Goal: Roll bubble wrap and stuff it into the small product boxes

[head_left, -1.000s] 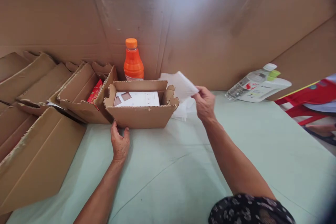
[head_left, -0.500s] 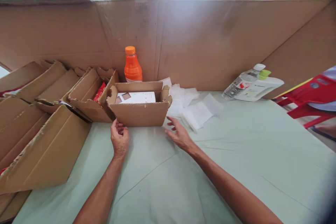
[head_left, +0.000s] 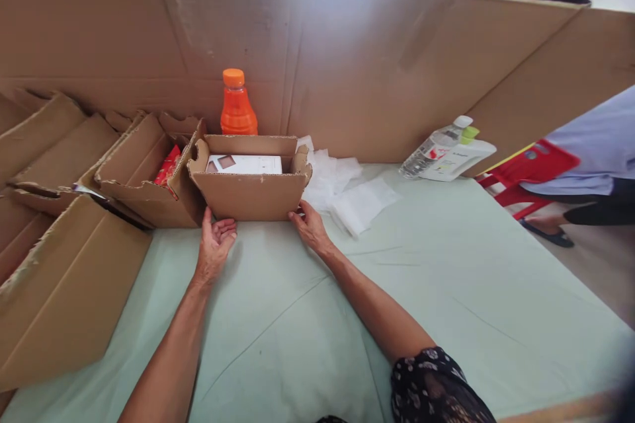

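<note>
A small open cardboard box stands on the green cloth, with a white printed box lying inside it. My left hand is at its lower left corner, one finger up along the side and the others in front of the lower edge. At the lower right corner, the bent fingers of my right hand touch the cardboard. Between them my two hands grip the box by its corners. Thin white foam sheets lie just right of it.
Several open cardboard boxes crowd the left, one holding a red packet. An orange bottle stands behind. A clear bottle and white bottle lean against the cardboard wall. A person sits on a red chair beyond.
My right hand has closed in on the box's lower right corner. My left hand has turned and spread its fingers at the left corner. The view has shifted right and down.
</note>
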Demonstrator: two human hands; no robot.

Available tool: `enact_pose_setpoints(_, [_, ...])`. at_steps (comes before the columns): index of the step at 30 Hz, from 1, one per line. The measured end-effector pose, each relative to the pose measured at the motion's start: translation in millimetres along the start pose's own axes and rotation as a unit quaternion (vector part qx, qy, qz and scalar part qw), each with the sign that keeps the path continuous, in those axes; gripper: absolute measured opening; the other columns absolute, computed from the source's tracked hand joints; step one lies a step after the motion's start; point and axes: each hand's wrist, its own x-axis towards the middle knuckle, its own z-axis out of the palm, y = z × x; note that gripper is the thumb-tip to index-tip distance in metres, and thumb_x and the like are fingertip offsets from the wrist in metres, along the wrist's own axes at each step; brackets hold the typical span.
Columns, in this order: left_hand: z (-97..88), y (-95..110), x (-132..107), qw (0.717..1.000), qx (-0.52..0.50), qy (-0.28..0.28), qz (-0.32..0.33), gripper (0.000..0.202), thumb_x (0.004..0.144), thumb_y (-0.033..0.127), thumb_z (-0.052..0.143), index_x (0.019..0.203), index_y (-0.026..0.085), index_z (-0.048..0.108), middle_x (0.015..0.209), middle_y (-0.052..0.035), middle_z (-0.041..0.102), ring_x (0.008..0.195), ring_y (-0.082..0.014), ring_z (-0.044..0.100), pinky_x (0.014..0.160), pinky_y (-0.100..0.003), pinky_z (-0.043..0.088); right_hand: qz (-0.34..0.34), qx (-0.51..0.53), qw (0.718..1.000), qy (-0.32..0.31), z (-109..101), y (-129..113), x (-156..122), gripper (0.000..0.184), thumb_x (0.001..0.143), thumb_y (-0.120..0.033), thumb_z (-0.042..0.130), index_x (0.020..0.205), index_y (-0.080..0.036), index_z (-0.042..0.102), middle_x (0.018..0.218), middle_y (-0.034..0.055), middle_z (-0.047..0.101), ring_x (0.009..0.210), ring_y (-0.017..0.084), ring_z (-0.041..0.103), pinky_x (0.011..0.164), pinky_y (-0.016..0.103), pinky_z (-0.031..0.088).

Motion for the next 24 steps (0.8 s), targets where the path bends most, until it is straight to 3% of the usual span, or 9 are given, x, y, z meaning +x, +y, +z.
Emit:
enact_pose_setpoints(4, [0.9,3,-1,1.0,-0.003,0.023,-0.006,0.095,0.075,0.029,0.072,0.155,0.022,0.023,0.1,-0.0063,0.067,0.095,-0.0182,0.068,0.096,-0.041,0.053,-0.027,-0.024,0.999,0.032,-20,-1,-17,0.04,0.09,-0.031,0.052,0.127,-0.02,0.061,0.127,0.0112,0.067,0.109,0.023,0.065,0.09,0.039,0.054])
enact_pose_setpoints(7, [6.6,5,-4,0.998,0.017,0.062,0.001,0.089,0.073,0.024,0.07,0.152,0.021,0.028,0.097,-0.0055,0.067,0.091,-0.0175,0.069,0.089,-0.037,0.055,-0.031,-0.091,0.992,0.079,-54,7,-36,0.042,0.085,-0.03,0.06,0.126,-0.02,0.064,0.143,0.0139,0.058,0.131,0.03,0.052,0.11,0.051,0.04])
enact_pose_setpoints(9, [10.1,6,-5,0.995,0.048,0.09,0.01,0.083,0.074,0.022,0.066,0.15,0.021,0.031,0.094,-0.0046,0.066,0.086,-0.0167,0.069,0.083,-0.034,0.056,0.006,-0.165,0.98,0.111,-78,16,-46,0.044,0.08,-0.025,0.065,0.123,-0.018,0.066,0.147,0.0165,0.055,0.134,0.035,0.048,0.111,0.056,0.035])
enact_pose_setpoints(12, [13.5,11,-10,0.988,0.088,0.124,0.022,0.074,0.077,0.022,0.06,0.146,0.02,0.035,0.091,-0.0031,0.065,0.079,-0.015,0.068,0.077,-0.032,0.055,0.066,-0.209,0.967,0.131,-103,23,-58,0.028,0.079,-0.02,0.061,0.104,-0.015,0.072,0.134,0.0199,0.064,0.124,0.038,0.055,0.106,0.059,0.037])
enact_pose_setpoints(15, [16.7,22,-20,0.985,0.115,0.126,0.032,0.06,0.077,0.023,0.06,0.136,0.018,0.049,0.094,-0.0049,0.065,0.08,-0.0154,0.066,0.08,-0.034,0.055,0.069,-0.173,0.975,0.121,-113,10,-78,0.02,0.085,-0.022,0.056,0.093,-0.016,0.073,0.111,0.0154,0.074,0.109,0.032,0.064,0.101,0.051,0.044])
enact_pose_setpoints(17, [19.9,35,-32,0.984,0.136,0.105,0.039,0.049,0.075,0.024,0.063,0.124,0.018,0.06,0.1,-0.0073,0.066,0.086,-0.0176,0.066,0.085,-0.036,0.054,0.056,-0.139,0.984,0.097,-117,-11,-96,0.023,0.089,-0.03,0.055,0.095,-0.018,0.074,0.102,0.0098,0.075,0.099,0.027,0.067,0.09,0.041,0.05])
enact_pose_setpoints(19, [23.8,52,-48,0.982,0.169,0.048,0.067,0.045,0.074,0.026,0.066,0.118,0.018,0.065,0.111,-0.0098,0.066,0.1,-0.0213,0.066,0.092,-0.038,0.053,0.038,-0.061,0.996,0.061,-125,-39,-116,0.028,0.092,-0.041,0.056,0.098,-0.02,0.074,0.096,0.0056,0.074,0.09,0.022,0.068,0.078,0.033,0.052])
enact_pose_setpoints(22, [29.1,78,-78,0.969,0.205,-0.079,0.115,0.059,0.076,0.035,0.069,0.133,0.021,0.059,0.136,-0.0126,0.057,0.126,-0.0274,0.056,0.105,-0.044,0.048,0.029,0.115,0.993,0.003,-138,-77,-140,0.032,0.089,-0.05,0.064,0.098,-0.021,0.074,0.088,0.0026,0.072,0.079,0.018,0.064,0.071,0.028,0.05])
enact_pose_setpoints(24, [31.1,92,-99,0.962,0.201,-0.147,0.108,0.073,0.078,0.043,0.071,0.144,0.023,0.049,0.149,-0.0135,0.048,0.138,-0.0306,0.047,0.111,-0.049,0.042,0.043,0.203,0.978,-0.039,-143,-93,-150,0.031,0.086,-0.051,0.07,0.094,-0.021,0.075,0.082,0.0016,0.07,0.073,0.015,0.061,0.069,0.027,0.049])
